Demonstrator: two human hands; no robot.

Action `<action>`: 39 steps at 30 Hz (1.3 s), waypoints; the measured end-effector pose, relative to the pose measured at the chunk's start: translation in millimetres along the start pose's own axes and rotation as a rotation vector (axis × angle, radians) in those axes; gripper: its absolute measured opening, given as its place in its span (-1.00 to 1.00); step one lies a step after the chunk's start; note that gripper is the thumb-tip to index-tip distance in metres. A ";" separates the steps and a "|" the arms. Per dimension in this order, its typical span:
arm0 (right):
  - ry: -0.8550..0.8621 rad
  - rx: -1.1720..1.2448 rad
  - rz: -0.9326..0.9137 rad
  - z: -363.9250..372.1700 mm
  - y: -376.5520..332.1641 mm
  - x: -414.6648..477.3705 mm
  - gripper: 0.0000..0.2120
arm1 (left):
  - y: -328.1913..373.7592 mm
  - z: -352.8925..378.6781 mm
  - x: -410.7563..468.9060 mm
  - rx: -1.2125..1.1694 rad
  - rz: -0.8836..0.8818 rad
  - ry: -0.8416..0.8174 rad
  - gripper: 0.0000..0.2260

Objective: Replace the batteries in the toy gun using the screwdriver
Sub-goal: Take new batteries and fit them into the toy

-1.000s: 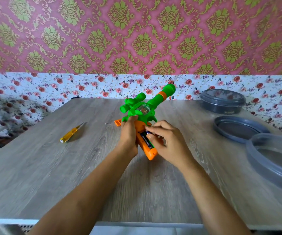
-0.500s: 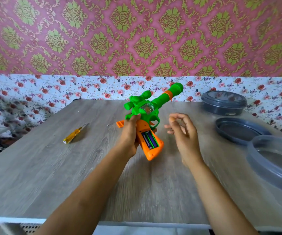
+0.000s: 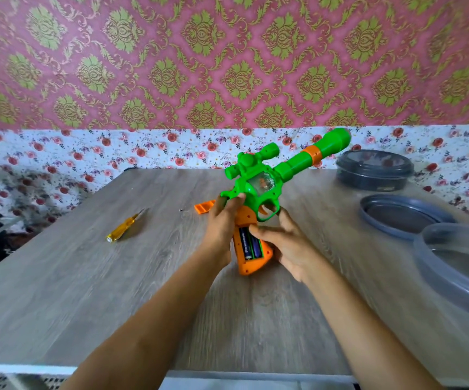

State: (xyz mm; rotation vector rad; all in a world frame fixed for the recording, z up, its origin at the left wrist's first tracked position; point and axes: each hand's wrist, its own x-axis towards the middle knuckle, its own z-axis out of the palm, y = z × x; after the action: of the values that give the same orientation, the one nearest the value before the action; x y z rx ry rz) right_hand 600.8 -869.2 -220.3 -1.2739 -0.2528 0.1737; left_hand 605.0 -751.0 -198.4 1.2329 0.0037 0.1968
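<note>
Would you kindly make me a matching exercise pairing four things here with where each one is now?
1 screwdriver
2 batteries
3 cover
4 toy gun

a gripped by the left hand
b lying on the table, left of the gun
c inside the orange grip
d on the table just beyond the left hand

Pairs: 1-b, 2-c, 3-d, 4-a

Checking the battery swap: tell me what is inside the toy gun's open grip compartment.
Two dark batteries lie side by side in the toy gun's orange grip. The right hand's thumb covers their upper ends; the contacts beneath are hidden.
</note>
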 end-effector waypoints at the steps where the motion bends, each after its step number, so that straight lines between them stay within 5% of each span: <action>1: 0.005 -0.013 -0.013 -0.7 -0.4 0.5 -0.61 | 1.4 0.3 -0.7 0.023 -0.011 -0.008 -0.95; 6: 0.079 -0.012 -0.028 -5.7 -1.1 3.1 -0.64 | 9.6 -26.2 17.5 0.420 0.053 0.061 -0.62; 11: 0.106 -0.008 -0.043 -12.4 1.0 8.5 -0.62 | 9.9 -64.2 36.4 0.806 0.164 0.399 -0.74; 20: 0.152 0.040 -0.058 -19.3 9.3 22.4 -0.59 | -0.4 -59.7 105.4 1.750 0.071 -0.170 -0.59; 26: 0.170 0.064 -0.027 -22.7 11.8 25.9 -0.47 | 7.7 -34.8 98.1 2.004 0.219 -0.146 -0.78; 28: 0.164 0.107 -0.028 -22.6 10.9 26.1 -0.51 | 11.8 -32.0 86.4 1.819 0.219 -0.091 -0.78; 34: 0.180 0.135 -0.040 -21.0 7.6 23.9 -0.58 | 36.3 -41.6 27.0 0.448 -0.102 0.043 -0.68; 39: 0.191 0.137 -0.073 -19.7 6.5 21.2 -0.66 | 24.2 -41.3 1.8 0.294 -0.028 -0.098 -0.73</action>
State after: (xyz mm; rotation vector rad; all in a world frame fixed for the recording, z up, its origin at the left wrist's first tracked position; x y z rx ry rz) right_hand 626.7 -879.9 -230.0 -1.1347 -0.1210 0.0058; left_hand 598.8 -704.4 -189.3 1.5339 -0.0363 0.1135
